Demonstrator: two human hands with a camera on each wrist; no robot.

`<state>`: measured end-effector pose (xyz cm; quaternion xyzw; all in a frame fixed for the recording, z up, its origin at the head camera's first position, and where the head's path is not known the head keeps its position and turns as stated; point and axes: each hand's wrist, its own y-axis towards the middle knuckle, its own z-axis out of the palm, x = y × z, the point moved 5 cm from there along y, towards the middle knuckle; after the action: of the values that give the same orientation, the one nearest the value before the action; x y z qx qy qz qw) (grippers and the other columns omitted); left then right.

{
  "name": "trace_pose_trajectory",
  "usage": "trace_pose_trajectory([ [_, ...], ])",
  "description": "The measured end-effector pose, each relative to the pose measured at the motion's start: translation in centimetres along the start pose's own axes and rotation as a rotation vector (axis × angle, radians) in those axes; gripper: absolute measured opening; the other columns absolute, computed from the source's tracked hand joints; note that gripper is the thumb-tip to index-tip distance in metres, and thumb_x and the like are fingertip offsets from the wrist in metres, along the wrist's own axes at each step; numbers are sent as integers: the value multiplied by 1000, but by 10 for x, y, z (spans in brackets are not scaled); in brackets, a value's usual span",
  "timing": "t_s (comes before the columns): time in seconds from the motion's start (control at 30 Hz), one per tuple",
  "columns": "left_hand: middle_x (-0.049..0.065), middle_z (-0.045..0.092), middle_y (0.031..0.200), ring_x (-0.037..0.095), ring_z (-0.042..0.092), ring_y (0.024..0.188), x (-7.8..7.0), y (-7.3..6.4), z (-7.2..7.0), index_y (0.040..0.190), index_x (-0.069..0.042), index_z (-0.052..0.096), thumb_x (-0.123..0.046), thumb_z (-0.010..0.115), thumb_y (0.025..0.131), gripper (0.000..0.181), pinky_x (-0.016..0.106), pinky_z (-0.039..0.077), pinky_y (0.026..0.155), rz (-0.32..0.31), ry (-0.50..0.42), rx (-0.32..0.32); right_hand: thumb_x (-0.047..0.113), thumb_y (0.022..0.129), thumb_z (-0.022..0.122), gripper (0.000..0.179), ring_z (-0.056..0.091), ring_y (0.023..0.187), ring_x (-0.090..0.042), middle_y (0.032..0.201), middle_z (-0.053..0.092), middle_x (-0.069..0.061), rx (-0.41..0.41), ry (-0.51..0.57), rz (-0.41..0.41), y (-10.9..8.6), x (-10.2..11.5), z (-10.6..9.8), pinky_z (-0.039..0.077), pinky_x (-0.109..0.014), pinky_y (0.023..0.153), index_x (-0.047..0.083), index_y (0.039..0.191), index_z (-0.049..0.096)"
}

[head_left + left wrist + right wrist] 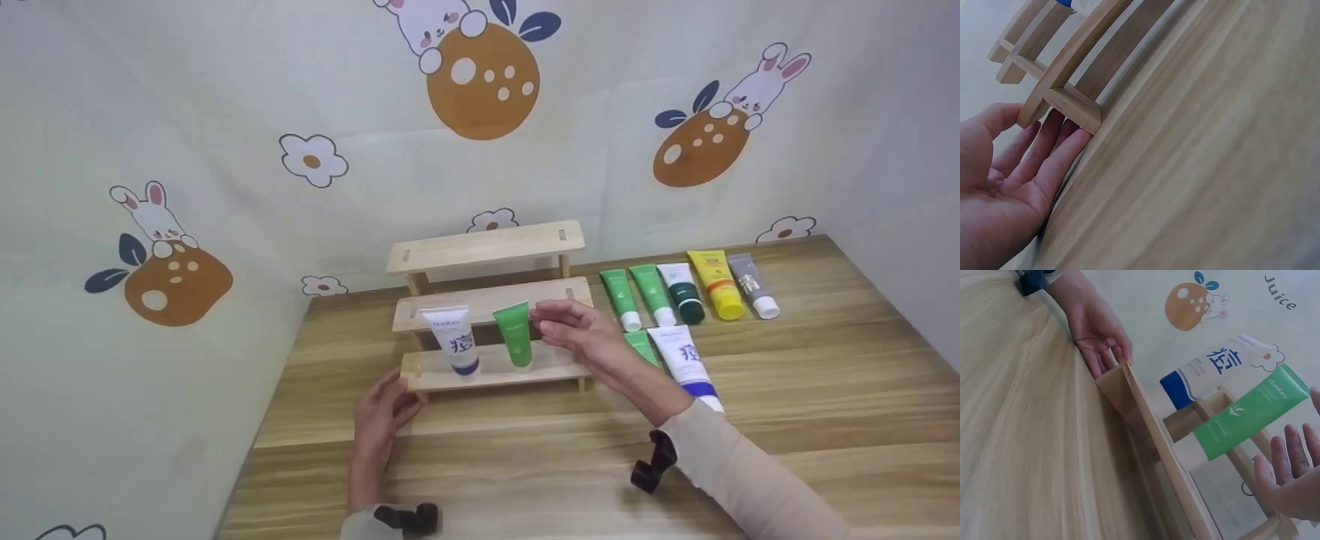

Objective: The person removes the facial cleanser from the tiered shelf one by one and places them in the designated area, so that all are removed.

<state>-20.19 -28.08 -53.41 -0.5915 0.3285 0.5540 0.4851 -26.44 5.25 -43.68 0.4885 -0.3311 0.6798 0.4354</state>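
A three-step wooden rack point(442, 381) stands on the table. Its lowest step carries two tubes upright on their caps: a white and blue tube point(454, 339) on the left and a green tube point(516, 335) near the middle. At the step's left end my left hand point(382, 416) grips the wood, thumb at the top edge and fingers point(1053, 169) underneath against the leg. My right hand point(581, 334) is just right of the green tube, fingers extended and holding nothing. In the right wrist view, a gap separates its fingers point(1280, 461) from most of the green tube point(1252, 413).
Right of the rack lie two green tubes point(619, 294), a white and dark green tube point(682, 291), a yellow tube point(716, 283) and a grey tube point(752, 283). Nearer, another green tube point(640, 345) lies beside a large white and blue tube point(682, 360). A patterned cloth point(600, 150) hangs behind.
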Motion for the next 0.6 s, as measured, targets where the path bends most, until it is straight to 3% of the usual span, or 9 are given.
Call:
trace_pose_trajectory([
  [0.3,7,69,105,14,70,91,2,0,0,144,5,45,-18,60,100,51,29,65,84,7,-16,3,7,92,70,52,63,116,-13,128,64,-5,3,15,35,9,-16,7,53,-30,108,-3,139,50],
  [0.6,6,69,102,15,70,90,0,0,1,144,6,44,-16,61,100,52,31,65,85,8,-37,4,6,89,73,52,62,115,-16,131,64,-11,-50,-77,27,16,-19,10,56,-24,99,0,137,54],
])
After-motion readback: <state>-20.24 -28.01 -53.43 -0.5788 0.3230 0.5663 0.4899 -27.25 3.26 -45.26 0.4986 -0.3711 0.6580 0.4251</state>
